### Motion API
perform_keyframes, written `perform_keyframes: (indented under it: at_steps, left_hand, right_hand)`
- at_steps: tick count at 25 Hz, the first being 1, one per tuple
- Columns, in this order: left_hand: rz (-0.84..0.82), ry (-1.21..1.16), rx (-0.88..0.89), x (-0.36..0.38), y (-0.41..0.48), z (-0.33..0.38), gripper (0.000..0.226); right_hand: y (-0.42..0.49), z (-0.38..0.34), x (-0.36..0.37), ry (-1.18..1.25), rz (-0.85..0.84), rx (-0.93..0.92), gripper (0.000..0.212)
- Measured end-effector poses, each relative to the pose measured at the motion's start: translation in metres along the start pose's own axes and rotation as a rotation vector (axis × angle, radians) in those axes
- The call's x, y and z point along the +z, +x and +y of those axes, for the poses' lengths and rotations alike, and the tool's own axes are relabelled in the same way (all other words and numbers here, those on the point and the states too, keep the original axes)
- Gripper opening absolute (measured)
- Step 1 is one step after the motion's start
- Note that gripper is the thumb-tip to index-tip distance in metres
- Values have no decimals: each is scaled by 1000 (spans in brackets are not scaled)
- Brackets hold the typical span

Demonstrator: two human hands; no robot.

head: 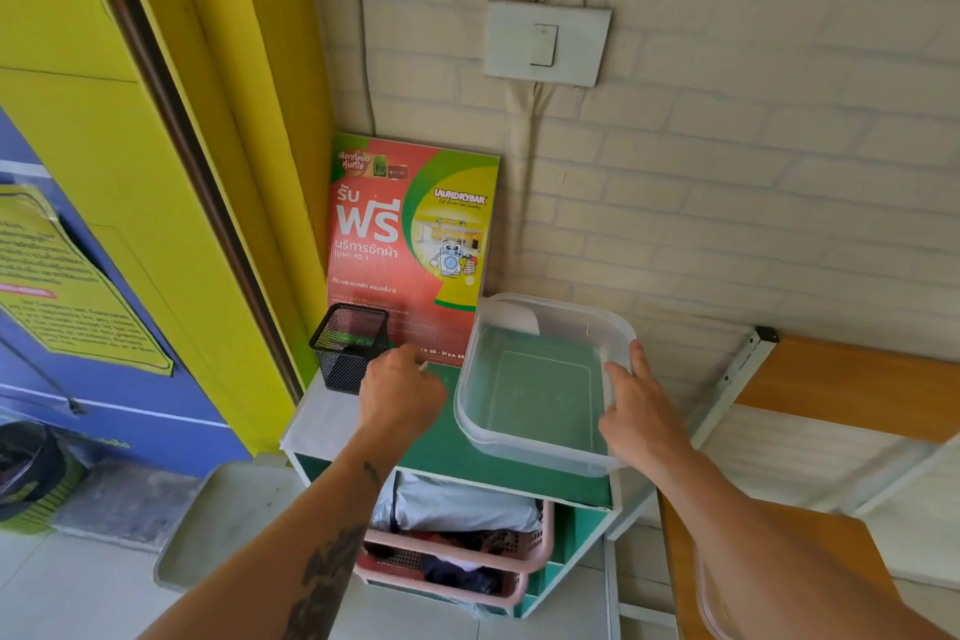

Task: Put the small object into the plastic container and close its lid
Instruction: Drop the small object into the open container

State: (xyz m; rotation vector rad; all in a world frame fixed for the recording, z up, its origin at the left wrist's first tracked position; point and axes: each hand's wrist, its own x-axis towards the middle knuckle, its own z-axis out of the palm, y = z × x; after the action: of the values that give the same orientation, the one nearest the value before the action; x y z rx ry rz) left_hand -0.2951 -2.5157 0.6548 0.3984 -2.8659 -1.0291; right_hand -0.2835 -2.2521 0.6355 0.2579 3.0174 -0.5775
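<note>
Clear plastic container (540,385) open on the green counter (441,452), steadied at its right rim by right hand (636,411) fingers. Left hand (400,395) closed, pinching something small beside it; carry over the rim, then release low.

The left hand (400,392) is curled near the back edge of the worktop (317,424), and whatever it holds is hidden but for a thin pale tip – too small to name. A clear lid (714,603) is cut off by the bottom edge. The small print low on the poster (410,244) is blurred – unreadable. The heap in the pink baskets (457,556) cannot be told apart.
</note>
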Motion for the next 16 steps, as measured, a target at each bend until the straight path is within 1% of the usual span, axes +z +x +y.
perform_keyframes:
  at_steps: [2, 4, 7, 10, 16]
  left_hand:
    - [66, -96, 44, -8, 1, 23, 28]
    - [61, -142, 101, -6, 4, 45, 32]
    - [-59, -116, 161, 12, 3, 72, 30]
    - [-172, -33, 190, 39, -4, 82, 28]
    - [-279, 49, 151, 67, -6, 88, 35]
  right_hand:
    - [-1, 0, -1, 19, 1, -7, 75]
    - [-2, 0, -5, 50, -10, -16, 76]
    - [-6, -2, -12, 88, -31, -24, 77]
    - [-10, -4, -20, 123, -55, -19, 73]
    - [-10, -4, -25, 72, -69, -25, 67]
